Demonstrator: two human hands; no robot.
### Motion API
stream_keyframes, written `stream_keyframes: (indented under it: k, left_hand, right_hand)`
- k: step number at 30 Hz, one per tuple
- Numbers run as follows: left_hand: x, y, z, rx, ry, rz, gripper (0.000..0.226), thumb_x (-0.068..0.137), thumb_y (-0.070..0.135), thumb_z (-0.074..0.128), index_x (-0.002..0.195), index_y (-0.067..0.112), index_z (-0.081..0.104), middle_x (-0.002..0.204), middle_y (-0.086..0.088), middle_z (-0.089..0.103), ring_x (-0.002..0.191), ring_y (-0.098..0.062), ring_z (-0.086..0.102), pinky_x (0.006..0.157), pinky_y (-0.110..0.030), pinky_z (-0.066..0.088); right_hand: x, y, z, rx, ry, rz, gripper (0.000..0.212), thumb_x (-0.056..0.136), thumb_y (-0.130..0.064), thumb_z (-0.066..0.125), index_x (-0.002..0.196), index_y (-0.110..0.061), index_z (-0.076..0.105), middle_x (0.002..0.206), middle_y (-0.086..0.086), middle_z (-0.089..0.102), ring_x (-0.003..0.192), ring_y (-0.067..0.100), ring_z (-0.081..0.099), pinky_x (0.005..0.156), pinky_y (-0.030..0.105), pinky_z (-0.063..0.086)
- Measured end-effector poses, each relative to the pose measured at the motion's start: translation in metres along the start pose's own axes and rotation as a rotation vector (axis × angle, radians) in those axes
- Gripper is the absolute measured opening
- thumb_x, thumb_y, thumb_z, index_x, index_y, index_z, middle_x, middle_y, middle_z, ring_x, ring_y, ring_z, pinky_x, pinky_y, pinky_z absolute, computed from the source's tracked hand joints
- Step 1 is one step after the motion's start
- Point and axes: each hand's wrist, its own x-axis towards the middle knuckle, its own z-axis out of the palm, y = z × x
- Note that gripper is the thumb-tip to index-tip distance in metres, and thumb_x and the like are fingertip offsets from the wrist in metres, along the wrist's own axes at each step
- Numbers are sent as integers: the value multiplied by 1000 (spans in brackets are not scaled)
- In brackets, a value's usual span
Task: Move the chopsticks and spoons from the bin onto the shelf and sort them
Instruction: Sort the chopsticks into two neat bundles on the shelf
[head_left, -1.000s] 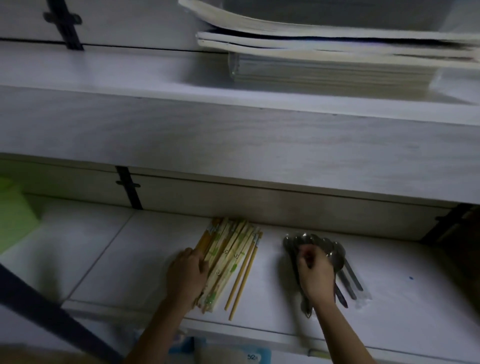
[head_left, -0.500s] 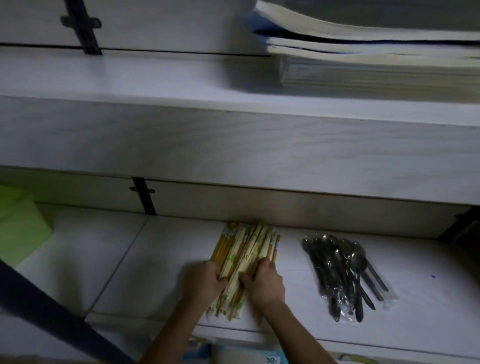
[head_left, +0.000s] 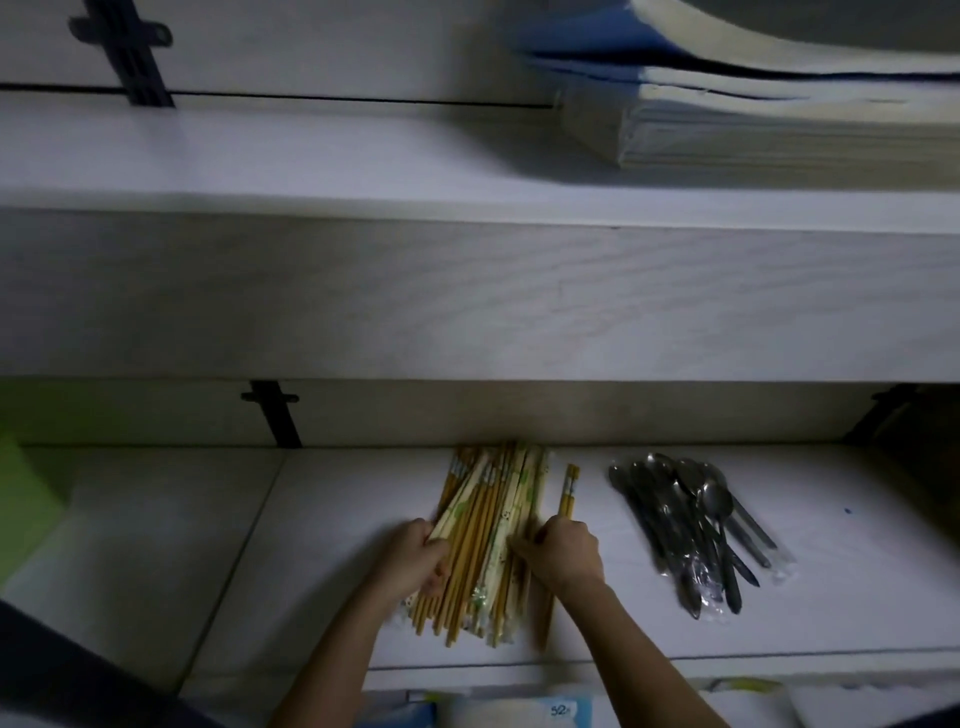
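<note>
Now chopsticks (head_left: 485, 525) lie bunched between both hands (head_left: 415, 556) (head_left: 566, 553).

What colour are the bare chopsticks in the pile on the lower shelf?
Yellowish-tan, like bamboo, in the head view: the pile of bare and paper-wrapped chopsticks held between both hands.

The camera on my head is looking forward and down, close over the lower shelf (head_left: 675, 613). The upper shelf (head_left: 311, 171) is filling its top half.

Both hands, left hand (head_left: 415, 553) and right hand (head_left: 566, 553), around chopsticks (head_left: 488, 525) on shelf (head_left: 831, 613) (spoons (head_left: 685, 525) just beside).
</note>
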Motion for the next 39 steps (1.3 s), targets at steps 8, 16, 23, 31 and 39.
stream_keyframes:
  k: [8,16,23,31,39]
  left_hand:
    - [-5,-8,-12,-413,-169,-22,16,95,0,34,98,8,47,65,-5,44,39,-6,35,33,-16,24]
    - [-17,-5,-5,-475,-151,14,17,98,15,41,102,1,49,58,-2,43,38,-9,39,39,-21,37]
    - [-23,4,10,-691,-166,24,19,97,11,43,110,2,54,90,-16,74,84,-27,71,73,-30,59]
    - [-25,11,44,-608,-10,37,30,96,16,47,125,12,52,119,-9,63,104,-19,63,88,-30,52]
    - [-5,0,64,-571,124,-78,39,89,39,39,101,10,63,102,-12,62,102,-26,55,89,-22,45]
  right_hand:
    - [3,-9,-6,-64,-75,35,35,85,-42,58,95,-9,57,85,4,55,86,21,59,72,27,45]
    - [10,11,-17,109,-251,12,26,92,-26,45,80,-10,62,84,8,61,72,19,57,70,28,48]
    - [-28,10,-11,659,-130,-15,21,99,-22,36,96,-8,51,70,1,53,56,10,47,46,19,36]
    - [-53,-26,25,696,-60,-180,19,99,-22,35,82,-25,44,95,14,61,84,24,59,73,34,49]
    - [-57,-33,33,680,-71,-229,15,100,-21,32,96,-11,42,77,-3,51,73,11,52,69,25,40]
